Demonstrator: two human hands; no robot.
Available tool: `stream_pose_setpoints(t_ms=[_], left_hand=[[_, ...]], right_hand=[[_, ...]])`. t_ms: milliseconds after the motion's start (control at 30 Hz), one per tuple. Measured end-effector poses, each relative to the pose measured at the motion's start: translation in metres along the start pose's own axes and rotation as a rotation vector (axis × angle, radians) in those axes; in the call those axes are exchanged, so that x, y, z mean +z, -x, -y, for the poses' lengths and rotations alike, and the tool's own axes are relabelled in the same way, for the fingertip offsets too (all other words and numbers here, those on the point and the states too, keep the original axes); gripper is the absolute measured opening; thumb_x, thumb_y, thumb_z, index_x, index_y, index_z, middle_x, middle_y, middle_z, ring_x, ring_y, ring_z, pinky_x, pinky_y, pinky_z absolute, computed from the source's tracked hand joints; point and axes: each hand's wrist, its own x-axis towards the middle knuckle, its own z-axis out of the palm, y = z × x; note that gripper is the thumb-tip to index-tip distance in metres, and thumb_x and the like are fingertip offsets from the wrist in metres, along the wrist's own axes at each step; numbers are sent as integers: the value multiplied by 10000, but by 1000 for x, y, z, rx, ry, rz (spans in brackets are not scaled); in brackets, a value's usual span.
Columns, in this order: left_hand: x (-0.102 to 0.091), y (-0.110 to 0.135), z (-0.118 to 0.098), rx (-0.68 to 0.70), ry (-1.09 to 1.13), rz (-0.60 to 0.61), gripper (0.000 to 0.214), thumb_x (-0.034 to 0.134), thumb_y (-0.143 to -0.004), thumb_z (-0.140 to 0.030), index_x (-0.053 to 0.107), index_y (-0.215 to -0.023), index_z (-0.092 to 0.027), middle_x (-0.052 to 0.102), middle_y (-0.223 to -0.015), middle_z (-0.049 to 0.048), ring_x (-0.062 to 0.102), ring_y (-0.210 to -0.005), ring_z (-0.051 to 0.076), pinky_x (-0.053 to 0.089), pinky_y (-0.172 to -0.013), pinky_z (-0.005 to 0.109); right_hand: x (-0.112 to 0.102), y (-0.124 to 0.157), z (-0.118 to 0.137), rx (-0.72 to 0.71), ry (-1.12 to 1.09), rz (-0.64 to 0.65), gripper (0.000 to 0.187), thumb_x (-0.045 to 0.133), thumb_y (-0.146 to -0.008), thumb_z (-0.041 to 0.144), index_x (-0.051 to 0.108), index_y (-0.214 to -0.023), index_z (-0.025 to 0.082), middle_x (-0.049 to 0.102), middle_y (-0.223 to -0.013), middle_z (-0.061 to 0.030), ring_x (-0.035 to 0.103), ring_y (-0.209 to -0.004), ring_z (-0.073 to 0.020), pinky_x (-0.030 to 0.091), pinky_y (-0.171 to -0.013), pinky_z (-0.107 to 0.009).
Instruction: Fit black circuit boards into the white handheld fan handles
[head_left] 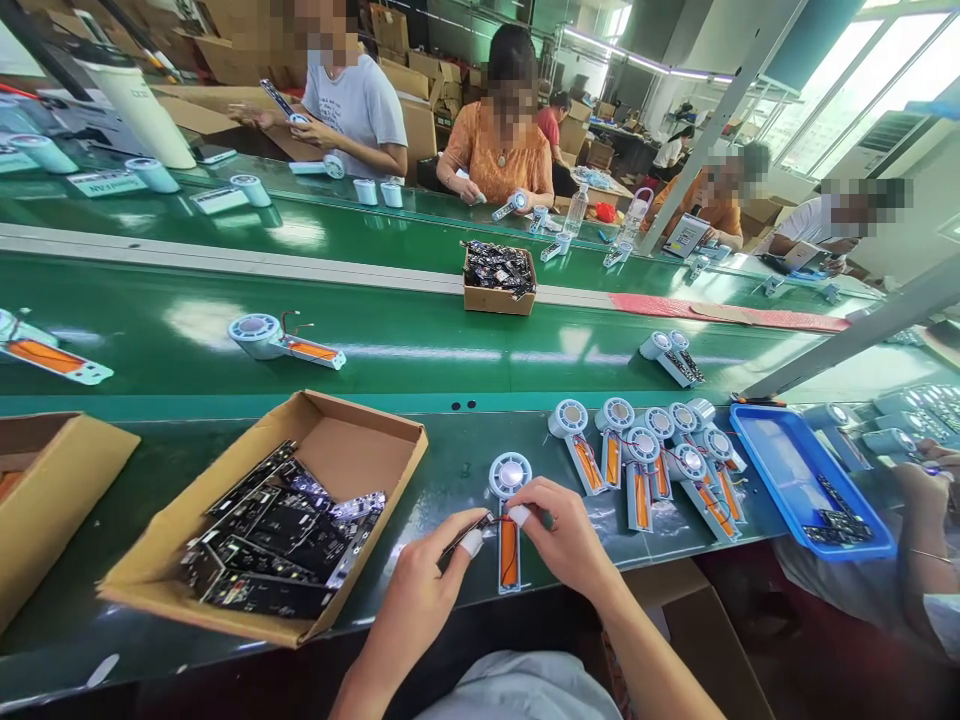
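Note:
A light-blue handheld fan body (510,478) lies on the bench edge in front of me, its round head away from me and an orange battery (510,555) showing in its handle. Between the thumb and fingers of my left hand (431,570) is a small black circuit board (466,530), held just left of the handle. My right hand (559,525) is closed in a pinch on a thin red wire (504,517) at the board's end, above the fan body. White covers wrap some of my fingertips. Whether the wire's plug touches the board is too small to tell.
A cardboard box (367,430) of black circuit boards stands left. Several fan bodies (641,450) lie right, beside a blue tray (780,480) with boards. A green conveyor belt (420,350) carries fan bodies beyond. A co-worker's hand (926,480) is far right; several people sit opposite.

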Motion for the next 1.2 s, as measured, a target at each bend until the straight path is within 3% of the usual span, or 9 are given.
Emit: stream_pose_setpoints(t_ms=[100, 233, 433, 600, 733, 833, 900, 1000, 1200], left_hand=[[0, 2, 1, 62, -111, 8, 412, 449, -921, -225, 687, -1251, -292, 793, -1134, 33, 754, -1031, 229, 610, -847, 313], [2, 1, -3, 154, -294, 143, 586, 355, -886, -63, 638, -1332, -317, 786, -1022, 38, 770, -868, 208, 590, -695, 264], [9, 5, -8, 175, -609, 144, 638, 335, -848, 23, 689, -1274, -293, 713, -931, 69, 743, -713, 205, 514, -562, 246], [13, 5, -3, 182, -442, 71, 578, 316, -881, -33, 679, -1263, -271, 743, -946, 62, 755, -731, 204, 547, -602, 264], [13, 5, -1, 156, -309, 19, 505, 316, -902, -102, 630, -1273, -237, 790, -1014, 64, 772, -756, 209, 577, -678, 289], [12, 7, -1, 103, -320, 32, 434, 322, -922, -136, 620, -1216, -251, 804, -911, 41, 774, -720, 225, 571, -656, 299], [12, 8, 0, 75, -339, 50, 394, 337, -932, -151, 609, -1191, -268, 799, -843, 23, 774, -699, 239, 560, -628, 302], [12, 10, 4, 56, -348, 47, 350, 365, -939, -172, 585, -1187, -282, 808, -913, 26, 784, -756, 261, 552, -605, 309], [15, 11, 3, 90, -295, 12, 340, 364, -935, -187, 571, -1192, -271, 805, -1024, 50, 788, -851, 267, 572, -633, 320]], right_hand=[[6, -1, -6, 141, -194, -24, 154, 556, -942, 260, 700, -946, 205, 718, -811, -29, 632, -664, -144, 531, -621, -253], [16, -6, -10, 274, -465, -26, 149, 646, -868, 329, 649, -950, 204, 674, -697, 8, 601, -573, -130, 524, -550, -238], [17, -2, -3, 223, -413, 31, 166, 668, -858, 336, 729, -883, 184, 713, -760, -26, 650, -679, -155, 548, -652, -269], [19, 4, -3, 150, -324, -14, 187, 667, -860, 298, 757, -994, 203, 754, -875, -45, 682, -771, -172, 572, -751, -304], [20, 1, -4, 228, -423, -11, 124, 691, -824, 301, 738, -862, 194, 744, -793, -35, 681, -707, -168, 569, -693, -289], [22, -1, -3, 243, -444, -62, 118, 680, -817, 289, 710, -873, 190, 724, -768, -30, 668, -684, -161, 554, -656, -270], [24, 0, -2, 220, -391, -132, 137, 662, -816, 261, 673, -935, 193, 716, -786, -28, 664, -694, -161, 552, -654, -266], [28, 3, 0, 130, -154, -219, 111, 608, -817, 185, 632, -923, 205, 692, -764, -12, 642, -661, -152, 543, -640, -258], [31, 6, -2, -260, 291, -210, 364, 488, -816, 18, 683, -1047, 221, 716, -943, -75, 659, -850, -203, 561, -762, -309]])
